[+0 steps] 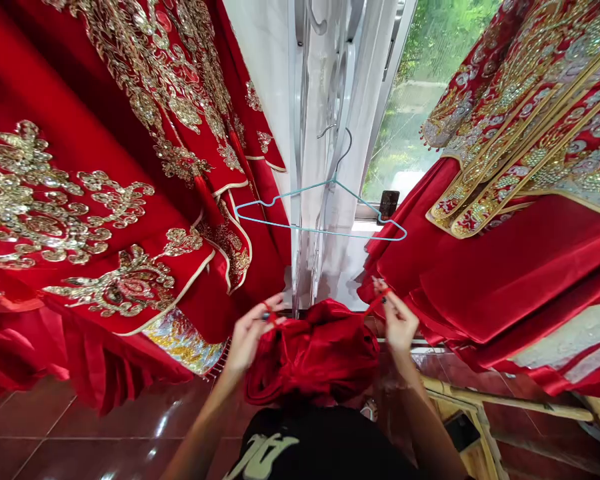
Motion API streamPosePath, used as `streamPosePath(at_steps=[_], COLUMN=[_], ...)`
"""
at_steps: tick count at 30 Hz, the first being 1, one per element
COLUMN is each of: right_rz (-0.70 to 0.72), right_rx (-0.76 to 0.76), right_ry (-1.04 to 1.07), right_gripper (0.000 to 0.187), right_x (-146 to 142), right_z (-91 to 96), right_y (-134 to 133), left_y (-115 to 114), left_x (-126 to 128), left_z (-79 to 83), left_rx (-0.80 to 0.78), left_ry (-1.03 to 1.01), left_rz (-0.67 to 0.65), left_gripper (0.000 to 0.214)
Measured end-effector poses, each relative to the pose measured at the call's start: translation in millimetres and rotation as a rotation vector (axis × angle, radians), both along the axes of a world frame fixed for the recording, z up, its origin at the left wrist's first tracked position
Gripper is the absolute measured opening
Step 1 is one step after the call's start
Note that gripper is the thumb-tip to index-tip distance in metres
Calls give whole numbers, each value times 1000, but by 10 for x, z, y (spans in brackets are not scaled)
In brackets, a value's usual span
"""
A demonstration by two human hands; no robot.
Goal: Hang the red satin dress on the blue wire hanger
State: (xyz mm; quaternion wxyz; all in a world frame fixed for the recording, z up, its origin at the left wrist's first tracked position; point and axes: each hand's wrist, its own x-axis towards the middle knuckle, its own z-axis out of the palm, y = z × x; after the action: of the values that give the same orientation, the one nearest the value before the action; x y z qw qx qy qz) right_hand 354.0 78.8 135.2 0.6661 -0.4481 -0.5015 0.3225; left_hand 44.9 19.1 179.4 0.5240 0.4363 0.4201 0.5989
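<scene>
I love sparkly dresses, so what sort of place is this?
Maybe a dress shop or dressing room: a gold-beaded red garment, a red garment with gold-edged panels, a thin blue triangular hanger.

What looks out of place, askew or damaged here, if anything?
The hanger looks slightly askew: its right end sits lower in the picture, and it is bare. The red cloth is bunched up, but I see no spill or damage.

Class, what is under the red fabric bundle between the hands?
Around the red fabric bundle, floor tiles show, with part of what looks like a shoe near its lower right edge. The tiles directly below, and the bundle's inside, are covered.
</scene>
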Motion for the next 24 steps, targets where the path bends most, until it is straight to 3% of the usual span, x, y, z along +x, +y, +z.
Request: streamPosePath(at_steps=[3, 5, 7, 10, 14, 17, 21, 24], right_rz=[-224, -292, -258, -99, 142, 241, 427, 410], right_rx=[186, 275, 330, 346, 268, 206, -59, -176], right_ry=[-56, -98, -96, -99, -155, -212, -397, -516], right_gripper=[30, 32, 36, 39, 40, 40, 40, 22], right_x=[533, 759, 862, 869, 773, 647, 460, 384], right_z=[195, 375, 561, 798, 1057, 1303, 1699, 1910], right_y=[295, 481, 643, 824, 933, 937, 884, 837], left_y=[67, 120, 167, 203, 181, 142, 114, 139], left_x=[-398, -545, -600, -596, -602, -637, -639, -610], left_z=[95, 180, 278, 415, 521, 564, 628, 687], left_rx=[136, 188, 210, 202, 163, 149, 137, 103], left_ry=[-56, -9, 80, 224, 365, 403, 445, 499], left_rz=[184, 247, 258, 229, 197, 190, 185, 145], left_gripper=[37, 40, 45, 53, 62, 62, 60, 60])
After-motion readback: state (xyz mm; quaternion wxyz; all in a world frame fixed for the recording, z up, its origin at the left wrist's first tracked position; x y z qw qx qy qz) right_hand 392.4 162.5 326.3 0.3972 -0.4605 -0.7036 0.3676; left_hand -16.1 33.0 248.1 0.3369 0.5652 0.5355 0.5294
